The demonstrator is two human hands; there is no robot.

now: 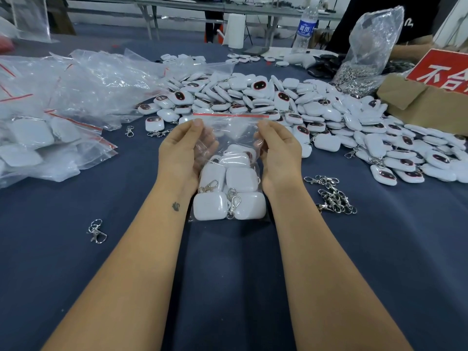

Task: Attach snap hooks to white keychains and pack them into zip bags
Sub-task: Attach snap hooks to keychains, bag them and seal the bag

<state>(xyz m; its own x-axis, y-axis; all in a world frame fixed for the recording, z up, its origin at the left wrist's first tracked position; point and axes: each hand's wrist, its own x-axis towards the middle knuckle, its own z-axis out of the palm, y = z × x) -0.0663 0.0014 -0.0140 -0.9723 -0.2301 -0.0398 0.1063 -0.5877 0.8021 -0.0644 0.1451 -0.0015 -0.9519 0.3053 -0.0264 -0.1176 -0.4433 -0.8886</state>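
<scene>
Far left I note the packed zip bags (38, 138) heaped together, presumably set aside as finished stock. A stray snap hook (97, 231) lies alone on the blue tablecloth (228, 287). At centre, my left hand (181, 153) grasps the left edge of the zip bag (229, 168), and my right hand (279, 153) grasps the right edge, both just below the red seal strip (230, 115). The bag stands upright, so the white keychains (229, 191) with fitted hooks settle at its bottom; I judge sealing comes next. Right of it lies a cluster of loose snap hooks (333, 195), within reach. Beyond spreads the unpacked keychain pile (316, 115), then a cardboard box (425, 107).
</scene>
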